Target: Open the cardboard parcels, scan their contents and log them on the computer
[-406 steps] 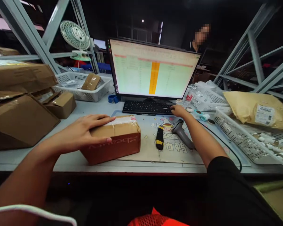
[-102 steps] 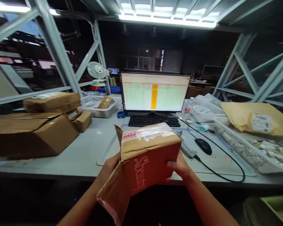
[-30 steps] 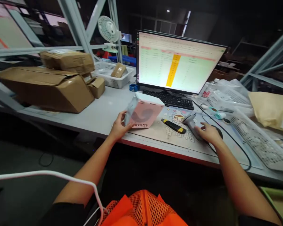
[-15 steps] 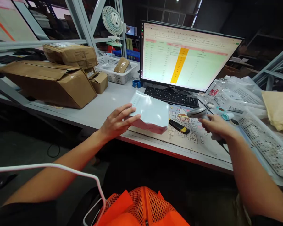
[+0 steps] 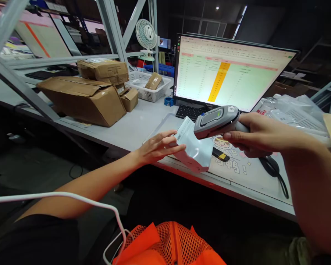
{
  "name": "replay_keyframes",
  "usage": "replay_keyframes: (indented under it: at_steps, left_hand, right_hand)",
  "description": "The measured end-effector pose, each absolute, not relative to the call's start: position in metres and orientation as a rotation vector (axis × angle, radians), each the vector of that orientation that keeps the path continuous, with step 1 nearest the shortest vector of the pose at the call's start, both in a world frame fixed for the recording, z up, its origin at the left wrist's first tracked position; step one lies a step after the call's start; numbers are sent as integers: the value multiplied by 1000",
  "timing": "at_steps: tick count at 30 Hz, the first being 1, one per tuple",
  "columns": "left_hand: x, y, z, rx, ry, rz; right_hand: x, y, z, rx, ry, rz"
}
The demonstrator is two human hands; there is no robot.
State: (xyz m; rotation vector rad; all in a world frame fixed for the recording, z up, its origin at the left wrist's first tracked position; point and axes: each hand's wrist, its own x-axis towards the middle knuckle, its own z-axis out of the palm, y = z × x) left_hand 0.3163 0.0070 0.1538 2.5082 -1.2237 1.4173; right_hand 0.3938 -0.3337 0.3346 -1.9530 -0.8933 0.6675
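My left hand grips the left side of a pale, glossy box, which tilts at the table's front edge. A small barcode shows near my fingertips on its upper left part. In my right hand is a grey barcode scanner, my fingers wrapped round its handle. The scanner's head points left, above the box's right part, and hides some of it. Partly behind the box lies a black and yellow utility knife on the printed desk mat.
A monitor showing a spreadsheet stands behind a black keyboard. Brown cartons, a white basket and a small fan are on the left. Plastic bags lie right; a black mouse sits near my right wrist.
My right hand has raised the scanner and brought it left, over the box. My left hand has tilted the box, so its barcode now shows. The view has shifted slightly left.
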Motion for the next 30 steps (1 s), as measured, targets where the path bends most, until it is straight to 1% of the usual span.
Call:
replay_keyframes:
  at_steps: [7,10,12,14,18,19,23,26,30]
  left_hand:
    - [318,3,156,2477,-1252,1401]
    - [318,3,158,2441,-1247,1445]
    - [315,6,160,2435,-1174,1412]
    - [309,12,162,2433,-1022,1317]
    - [305,25,159,2363,-556,1221]
    - [307,27,156,2333,-446,1219]
    - [328,32,141,2199,-85,1138]
    - [340,31,126,2074,107,994]
    - [340,32,106,2027,293,622]
  right_hand:
    - [388,-325,332,-2060,-778,857]
    - [390,-329,327,-2085,-764,832]
    - [400,-339,316,-2116,-805,672]
    - [417,-354,292,-2203,-847,412]
    - [457,-386,212,-2560,-682,-95]
    - [464,-391,188,-2650,-579,-167]
    - [469,-399,113,-2862,-263,-244]
    - [471,-419,92,-2813,-297,-329]
    - [489,-494,93,-2750,-308,-603]
